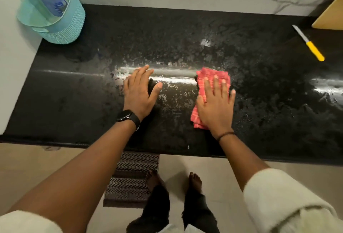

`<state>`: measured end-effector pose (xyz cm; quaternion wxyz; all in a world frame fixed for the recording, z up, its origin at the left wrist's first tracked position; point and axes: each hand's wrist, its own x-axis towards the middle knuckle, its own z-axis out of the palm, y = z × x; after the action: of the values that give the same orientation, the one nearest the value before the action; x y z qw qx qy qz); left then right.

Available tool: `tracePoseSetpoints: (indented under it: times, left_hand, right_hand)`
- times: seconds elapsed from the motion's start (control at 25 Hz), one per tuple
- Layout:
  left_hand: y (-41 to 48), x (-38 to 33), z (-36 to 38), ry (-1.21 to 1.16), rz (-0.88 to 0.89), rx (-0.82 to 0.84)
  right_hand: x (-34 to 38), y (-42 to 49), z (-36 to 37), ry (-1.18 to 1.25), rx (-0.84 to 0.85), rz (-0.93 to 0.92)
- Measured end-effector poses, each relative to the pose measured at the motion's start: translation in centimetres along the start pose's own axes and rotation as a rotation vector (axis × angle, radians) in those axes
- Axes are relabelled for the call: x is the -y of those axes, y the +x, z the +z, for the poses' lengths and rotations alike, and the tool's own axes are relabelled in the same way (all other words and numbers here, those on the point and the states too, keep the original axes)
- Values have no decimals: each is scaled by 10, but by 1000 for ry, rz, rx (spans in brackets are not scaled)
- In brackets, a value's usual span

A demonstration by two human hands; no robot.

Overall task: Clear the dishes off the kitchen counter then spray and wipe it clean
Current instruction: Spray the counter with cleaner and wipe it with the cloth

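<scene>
I had the right hand pressed flat, fingers spread apart, on the folded pink checked cloth, which lay on the black granite counter just right of centre. The left hand rested open and empty on the wet stone at the cloth's nine o'clock, bracing me. To wipe well, I judged I should keep the palm's weight even over the cloth and draw long overlapping strokes toward the beaded patches at twelve and three o'clock, turning the fold once it was soaked.

The counter was polished, speckled and glossy, streaked with spray droplets and a bright smear of reflected light. The cloth looked thin, woven and absorbent. At ten o'clock stood a teal plastic basket with a textured, knit-like wall; at two o'clock lay a slim knife with a yellow handle, near a pale wooden board. No dishes showed on the counter.
</scene>
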<state>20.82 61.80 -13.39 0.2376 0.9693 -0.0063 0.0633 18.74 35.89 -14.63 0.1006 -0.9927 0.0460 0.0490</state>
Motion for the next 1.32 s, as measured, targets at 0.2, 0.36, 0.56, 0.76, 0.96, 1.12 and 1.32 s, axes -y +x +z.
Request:
tracePoseSetpoints:
  times: [0.2,0.36,0.56,0.76,0.96,1.12,1.32]
  left_hand:
    - [51,-27,19,8,-55,-2]
    - [69,-29,36,87,-154,31]
    - [74,-25,42,92,-163,5]
    - [73,-26,44,68,-155,3]
    - [73,-30,43,100,-160,14]
    - [73,-32,41,101,-160,17]
    - [73,-32,43,107,-150,19]
  right_hand:
    - [5,-85,7,-21,29,107]
    - [35,-73,10,-30,78,-93]
    - [57,35,7,24,22,-228]
    - [-19,104,-10,0,-1,-63]
    - [-74,30,-15,-9,-49,109]
    - [-66,61,-19,-32,-33,114]
    - [-29,173,-27,-19,-42,85]
